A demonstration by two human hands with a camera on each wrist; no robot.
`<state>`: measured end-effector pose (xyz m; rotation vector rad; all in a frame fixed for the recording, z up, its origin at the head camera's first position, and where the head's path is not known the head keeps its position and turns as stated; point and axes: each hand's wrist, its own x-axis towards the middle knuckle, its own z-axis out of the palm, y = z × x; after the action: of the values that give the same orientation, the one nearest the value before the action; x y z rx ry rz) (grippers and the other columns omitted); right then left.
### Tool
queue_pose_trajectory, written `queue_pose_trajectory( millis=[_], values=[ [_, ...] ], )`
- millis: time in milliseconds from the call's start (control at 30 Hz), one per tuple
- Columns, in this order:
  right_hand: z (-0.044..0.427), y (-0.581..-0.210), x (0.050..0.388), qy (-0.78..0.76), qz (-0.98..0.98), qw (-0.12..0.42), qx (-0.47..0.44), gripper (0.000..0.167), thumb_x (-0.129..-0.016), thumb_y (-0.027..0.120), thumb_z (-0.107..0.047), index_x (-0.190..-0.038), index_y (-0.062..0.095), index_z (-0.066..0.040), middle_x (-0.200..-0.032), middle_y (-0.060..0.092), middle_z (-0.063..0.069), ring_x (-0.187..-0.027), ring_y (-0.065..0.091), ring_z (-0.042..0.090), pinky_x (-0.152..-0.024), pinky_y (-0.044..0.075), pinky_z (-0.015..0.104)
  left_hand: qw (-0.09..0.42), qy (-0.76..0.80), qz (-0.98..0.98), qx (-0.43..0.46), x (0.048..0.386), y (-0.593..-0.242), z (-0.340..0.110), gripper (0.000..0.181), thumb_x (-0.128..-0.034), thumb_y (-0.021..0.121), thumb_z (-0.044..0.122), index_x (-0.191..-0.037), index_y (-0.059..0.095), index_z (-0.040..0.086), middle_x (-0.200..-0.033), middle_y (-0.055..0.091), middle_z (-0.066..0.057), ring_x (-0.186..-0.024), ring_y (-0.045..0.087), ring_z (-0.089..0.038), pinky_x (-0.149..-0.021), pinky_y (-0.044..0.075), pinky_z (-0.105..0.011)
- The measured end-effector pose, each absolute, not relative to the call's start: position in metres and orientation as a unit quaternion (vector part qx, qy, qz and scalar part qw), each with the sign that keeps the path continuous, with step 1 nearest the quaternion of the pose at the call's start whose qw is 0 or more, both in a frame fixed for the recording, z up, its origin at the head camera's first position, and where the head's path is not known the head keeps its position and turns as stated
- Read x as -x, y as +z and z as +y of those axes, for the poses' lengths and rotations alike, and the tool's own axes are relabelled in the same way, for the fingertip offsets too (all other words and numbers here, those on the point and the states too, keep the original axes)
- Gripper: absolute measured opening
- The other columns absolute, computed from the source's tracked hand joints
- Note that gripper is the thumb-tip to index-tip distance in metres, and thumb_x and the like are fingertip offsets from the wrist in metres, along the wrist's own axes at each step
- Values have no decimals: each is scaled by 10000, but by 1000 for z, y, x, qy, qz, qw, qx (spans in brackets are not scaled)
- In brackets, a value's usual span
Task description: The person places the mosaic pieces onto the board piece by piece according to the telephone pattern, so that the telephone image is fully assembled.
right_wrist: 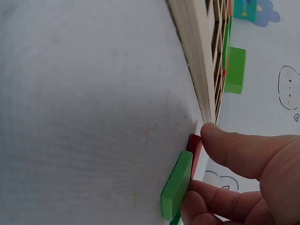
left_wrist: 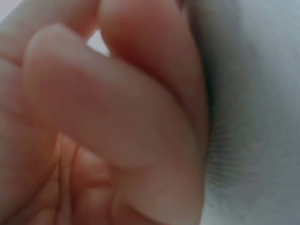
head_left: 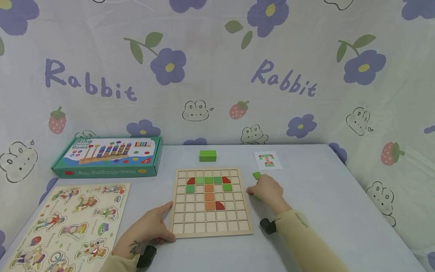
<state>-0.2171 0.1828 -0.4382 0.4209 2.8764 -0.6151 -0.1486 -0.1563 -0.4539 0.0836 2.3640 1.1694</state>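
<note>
A wooden grid board [head_left: 199,217] lies on the table, holding green, orange and red tiles in some of its squares. At its left edge rests my left hand [head_left: 149,225], with thumb and forefinger spread against the frame. In the left wrist view the other fingers [left_wrist: 108,103] are bent and blurred. My right hand [head_left: 269,192] is just right of the board, where thumb and fingers pinch a small red tile [right_wrist: 194,143], partly hidden. Beside those fingers lies a green tile [right_wrist: 177,185], and another green tile [head_left: 256,175] is above the hand.
A small card [head_left: 276,161] with a printed tile pattern lies behind the right hand. Behind the board is a green block [head_left: 207,156]. To the left are a boxed ring game [head_left: 108,172] and a picture puzzle board [head_left: 124,194].
</note>
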Motion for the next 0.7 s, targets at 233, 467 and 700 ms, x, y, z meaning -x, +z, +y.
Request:
queue_pose_trajectory(
  millis=[233,467,700],
  values=[
    [177,-440,218,-202,971,69,-110,165,-734,716,-207,-720,604,-86,-699,580,31,-652,517,180,-512,359,274,251,434,865,-26,149,-454,-156,1082,-570,853,56,-1464,243,57,-497,510,-34,-408,459,-124,-418,415,-232],
    [175,-439,217,-223,969,61,-87,175,-738,711,-154,-712,557,-74,-713,563,45,-654,509,189,-517,355,281,250,434,865,-34,150,-456,-157,1081,-569,853,62,-1462,244,47,-509,528,-39,-411,464,-124,-422,414,-239],
    [162,-427,217,-328,944,20,-14,163,-828,671,-167,-799,544,-68,-724,594,64,-583,544,178,-477,367,257,250,429,867,-34,151,-456,-157,1088,-563,858,72,-1461,245,45,-512,538,-44,-411,466,-124,-422,414,-240]
  ],
)
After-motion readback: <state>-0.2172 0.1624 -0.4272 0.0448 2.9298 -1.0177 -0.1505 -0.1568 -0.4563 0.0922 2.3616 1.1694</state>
